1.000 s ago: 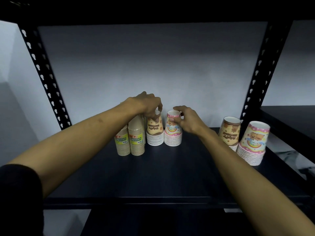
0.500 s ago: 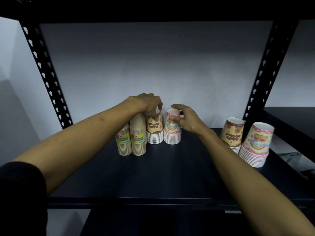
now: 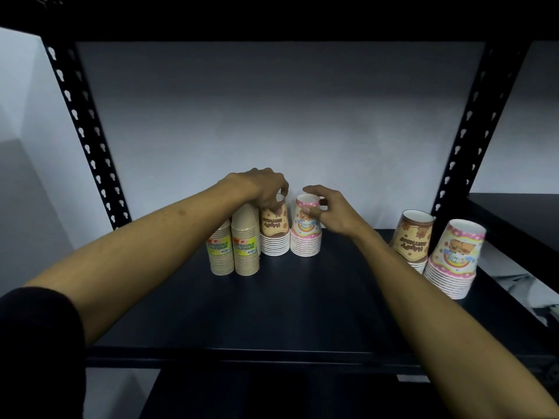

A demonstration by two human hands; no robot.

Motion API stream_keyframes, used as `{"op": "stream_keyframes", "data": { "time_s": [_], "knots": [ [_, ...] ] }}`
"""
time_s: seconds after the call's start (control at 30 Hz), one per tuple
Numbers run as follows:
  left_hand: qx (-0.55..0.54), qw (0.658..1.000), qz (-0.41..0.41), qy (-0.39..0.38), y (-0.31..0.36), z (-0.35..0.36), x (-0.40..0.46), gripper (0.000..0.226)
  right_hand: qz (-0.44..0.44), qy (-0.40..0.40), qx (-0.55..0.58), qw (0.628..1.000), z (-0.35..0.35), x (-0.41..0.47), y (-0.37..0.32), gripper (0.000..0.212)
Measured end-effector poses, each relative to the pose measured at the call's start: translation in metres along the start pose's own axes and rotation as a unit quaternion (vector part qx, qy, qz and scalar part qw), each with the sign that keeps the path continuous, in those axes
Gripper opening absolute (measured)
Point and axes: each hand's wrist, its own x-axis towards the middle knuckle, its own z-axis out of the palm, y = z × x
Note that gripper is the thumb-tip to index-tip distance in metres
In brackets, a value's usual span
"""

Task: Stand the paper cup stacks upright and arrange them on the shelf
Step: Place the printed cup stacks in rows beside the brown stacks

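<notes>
Four upside-down paper cup stacks stand in a row at the back of the black shelf (image 3: pixel 302 303): two tan stacks with yellow labels (image 3: pixel 220 252) (image 3: pixel 246 249), a brown printed stack (image 3: pixel 274 237) and a pink printed stack (image 3: pixel 305 240). My left hand (image 3: pixel 263 189) grips the top of the brown stack from above. My right hand (image 3: pixel 331 211) holds the top cup of the pink stack, thumb on its front, index finger arched over the rim. Both stacks rest upright on the shelf, side by side.
A second brown stack (image 3: pixel 413 240) and a second pink stack (image 3: pixel 453 258) stand near the right edge, close to the right post (image 3: pixel 465 131). The left post (image 3: pixel 81 125) rises behind the tan stacks. Another shelf board hangs overhead. Bare shelf surface lies in front.
Both hands stay on the tops of the brown and pink stacks. My right index finger has lifted a little above the pink stack's rim. The stacks have not visibly moved.
</notes>
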Motion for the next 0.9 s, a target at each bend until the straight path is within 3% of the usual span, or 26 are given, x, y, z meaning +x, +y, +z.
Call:
{"op": "stream_keyframes", "data": {
  "time_s": [0.3, 0.47, 0.73, 0.83, 0.9],
  "knots": [
    [-0.008, 1.000, -0.002, 0.002, 0.004, 0.002, -0.006, 0.050, 0.006, -0.007, 0.015, 1.000, 0.000, 0.001, 0.000, 0.047],
    [-0.002, 1.000, 0.003, 0.029, 0.012, -0.002, -0.010, 0.066, 0.025, -0.002, 0.021, 0.999, -0.004, -0.006, -0.001, 0.060],
    [-0.125, 0.979, 0.112, 0.114, 0.075, -0.021, 0.000, 0.069, -0.031, 0.176, -0.130, 0.975, -0.092, -0.050, -0.020, 0.032],
    [-0.186, 0.962, 0.160, 0.116, 0.119, -0.024, 0.009, 0.068, -0.006, 0.233, -0.198, 0.952, -0.134, -0.080, -0.023, 0.029],
    [-0.215, 0.953, 0.188, 0.102, 0.148, -0.023, 0.015, 0.069, 0.053, 0.223, -0.249, 0.941, -0.155, -0.098, -0.015, 0.032]
  ]
}}
